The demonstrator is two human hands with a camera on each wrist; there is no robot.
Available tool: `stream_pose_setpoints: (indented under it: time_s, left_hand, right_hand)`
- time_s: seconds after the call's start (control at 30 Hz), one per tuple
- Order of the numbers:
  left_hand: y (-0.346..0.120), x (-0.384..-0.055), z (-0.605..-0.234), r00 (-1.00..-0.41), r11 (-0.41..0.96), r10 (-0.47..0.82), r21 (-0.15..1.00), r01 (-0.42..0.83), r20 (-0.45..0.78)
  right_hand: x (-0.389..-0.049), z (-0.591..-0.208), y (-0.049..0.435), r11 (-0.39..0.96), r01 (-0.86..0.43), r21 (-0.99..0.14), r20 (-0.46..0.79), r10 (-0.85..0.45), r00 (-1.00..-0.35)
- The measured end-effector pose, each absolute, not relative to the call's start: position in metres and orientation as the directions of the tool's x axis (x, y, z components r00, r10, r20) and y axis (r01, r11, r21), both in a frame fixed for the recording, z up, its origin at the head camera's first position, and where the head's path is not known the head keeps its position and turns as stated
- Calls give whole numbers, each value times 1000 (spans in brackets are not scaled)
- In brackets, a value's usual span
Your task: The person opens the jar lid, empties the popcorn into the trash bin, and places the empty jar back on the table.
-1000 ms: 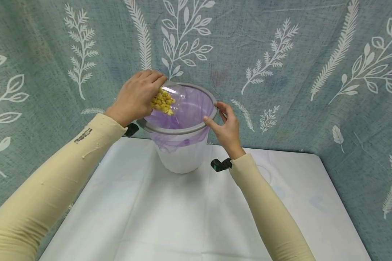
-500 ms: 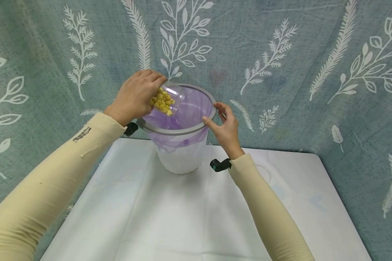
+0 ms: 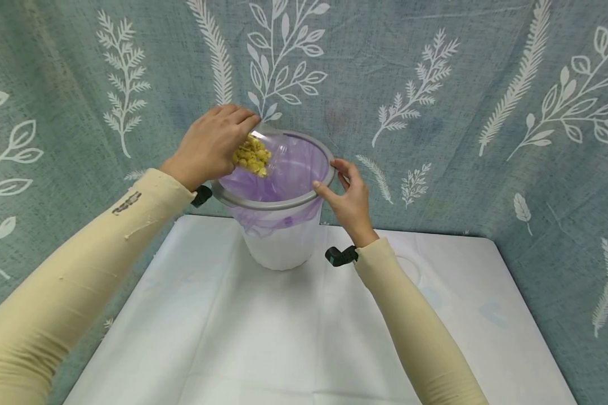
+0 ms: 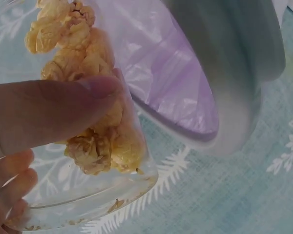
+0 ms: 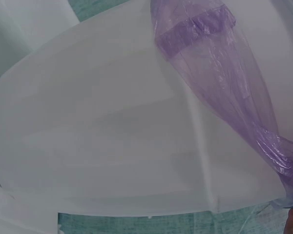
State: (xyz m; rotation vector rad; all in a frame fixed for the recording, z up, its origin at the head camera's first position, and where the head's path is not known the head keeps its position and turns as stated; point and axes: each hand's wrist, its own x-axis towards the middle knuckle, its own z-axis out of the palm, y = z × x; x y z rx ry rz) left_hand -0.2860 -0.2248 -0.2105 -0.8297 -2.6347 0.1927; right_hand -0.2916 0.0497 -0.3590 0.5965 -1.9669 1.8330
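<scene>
My left hand (image 3: 213, 145) grips a clear plastic jar (image 4: 83, 197), tipped on its side over the mouth of a white trash bin (image 3: 280, 247). Yellow popcorn (image 3: 252, 155) lies inside the jar, its mouth pointing right and down into the bin. In the left wrist view my thumb crosses the jar wall in front of the popcorn (image 4: 83, 44). A purple trash bag (image 3: 296, 166) lines the bin and folds out under its grey rim (image 3: 273, 205). My right hand (image 3: 352, 199) pinches that rim on the right side, thumb and fingers around it.
The bin stands upright on a white-covered table (image 3: 263, 337), near its back edge. A green-grey curtain (image 3: 436, 112) with white leaf prints hangs close behind and at both sides. The bag's loose purple fold (image 5: 224, 73) drapes over the bin's outside.
The jar and left hand have hardly shifted, with the jar's base end slightly higher. The popcorn has moved a little within it. My right hand keeps its place on the rim.
</scene>
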Motion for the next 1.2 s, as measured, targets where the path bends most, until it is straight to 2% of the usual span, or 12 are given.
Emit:
stream_pose_setpoints:
  time_s: [1.2]
  left_hand:
    - [-211,-285,-204,-771,792,601,-289,538,212]
  right_hand:
    - [-287,-356,49,5,-567,-824,566,-50,-823]
